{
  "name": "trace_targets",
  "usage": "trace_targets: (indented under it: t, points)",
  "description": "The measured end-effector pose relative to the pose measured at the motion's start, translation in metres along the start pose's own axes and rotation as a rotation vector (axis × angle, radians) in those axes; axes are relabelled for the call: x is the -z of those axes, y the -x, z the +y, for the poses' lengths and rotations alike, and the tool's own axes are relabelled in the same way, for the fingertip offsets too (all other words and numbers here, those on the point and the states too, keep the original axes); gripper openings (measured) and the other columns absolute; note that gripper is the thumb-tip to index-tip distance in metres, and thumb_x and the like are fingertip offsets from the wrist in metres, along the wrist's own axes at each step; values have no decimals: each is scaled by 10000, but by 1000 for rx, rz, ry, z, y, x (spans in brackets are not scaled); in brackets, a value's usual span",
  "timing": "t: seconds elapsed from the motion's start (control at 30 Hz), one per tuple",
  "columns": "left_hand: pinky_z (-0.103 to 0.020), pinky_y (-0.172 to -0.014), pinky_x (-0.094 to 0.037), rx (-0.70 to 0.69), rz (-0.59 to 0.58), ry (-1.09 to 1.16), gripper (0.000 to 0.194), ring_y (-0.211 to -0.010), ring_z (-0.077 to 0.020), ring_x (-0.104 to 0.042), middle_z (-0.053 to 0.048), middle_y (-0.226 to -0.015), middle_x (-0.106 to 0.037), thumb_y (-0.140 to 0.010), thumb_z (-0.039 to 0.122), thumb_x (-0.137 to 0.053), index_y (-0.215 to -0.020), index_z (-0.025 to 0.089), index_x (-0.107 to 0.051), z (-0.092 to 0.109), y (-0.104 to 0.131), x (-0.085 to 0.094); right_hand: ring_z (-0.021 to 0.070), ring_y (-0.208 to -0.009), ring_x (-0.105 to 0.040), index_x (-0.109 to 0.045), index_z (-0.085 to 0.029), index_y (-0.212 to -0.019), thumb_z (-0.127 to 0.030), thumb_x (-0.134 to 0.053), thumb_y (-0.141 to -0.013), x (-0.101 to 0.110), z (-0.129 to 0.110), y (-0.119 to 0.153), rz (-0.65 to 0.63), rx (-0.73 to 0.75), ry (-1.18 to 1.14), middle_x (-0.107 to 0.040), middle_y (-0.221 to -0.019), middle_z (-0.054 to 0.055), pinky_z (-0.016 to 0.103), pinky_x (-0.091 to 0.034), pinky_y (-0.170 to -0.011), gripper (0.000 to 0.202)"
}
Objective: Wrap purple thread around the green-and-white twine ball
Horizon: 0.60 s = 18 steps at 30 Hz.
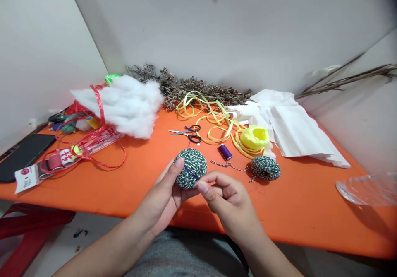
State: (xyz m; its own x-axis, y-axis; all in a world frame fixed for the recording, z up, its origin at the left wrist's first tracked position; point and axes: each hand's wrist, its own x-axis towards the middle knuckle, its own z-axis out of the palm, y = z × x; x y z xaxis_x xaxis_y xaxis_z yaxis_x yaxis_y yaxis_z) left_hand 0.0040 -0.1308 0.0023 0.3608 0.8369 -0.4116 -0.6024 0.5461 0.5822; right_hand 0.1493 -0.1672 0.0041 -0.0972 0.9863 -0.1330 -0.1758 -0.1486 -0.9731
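Note:
A ball of green-and-white twine (191, 161) is held above the table's front edge. My left hand (166, 190) is wrapped round its left side and underside, thumb on top. Dark purple thread (191, 172) crosses the face of the ball and runs to the lower right. There my right hand (228, 196) pinches the thread between thumb and forefinger, against the ball; the exact grip is partly hidden. Just beyond lie scissors (187, 133) with black handles, a spool of purple thread (225, 152) and a second twine ball (265, 168) with a loose tail.
Yellow ribbon (217, 119) trails to a yellow roll (254, 138). White fluffy stuffing (133, 107), red ribbon (99, 103) and packed thread spools (56, 162) lie left. Dried twigs (198, 87) line the back; white cloth (297, 128) and a clear plastic container (369, 189) are right.

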Motion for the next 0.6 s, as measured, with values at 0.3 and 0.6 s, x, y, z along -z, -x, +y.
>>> trace_targets:
  t: [0.3, 0.6]
  points:
    - [-246, -731, -617, -41, -29, -113, 371, -885, -176, -702, -74, -1056, -750, -829, 478, -753, -1073, 200, -725, 1, 1, 5, 68, -476, -183, -657, -179, -819, -432, -709, -894, 2, 0, 0, -1, 3, -29, -308, -526, -107, 227, -203, -466, 269]
    - [-228, -696, -615, -66, 1, -157, 383, -881, -172, -686, -75, -1044, -736, -800, 459, -788, -1067, 196, -710, -1, 4, 4, 65, -467, -175, -652, -182, -807, -446, -719, -887, 4, 1, 0, -17, -12, -81, -299, -518, -110, 226, -184, -450, 284]
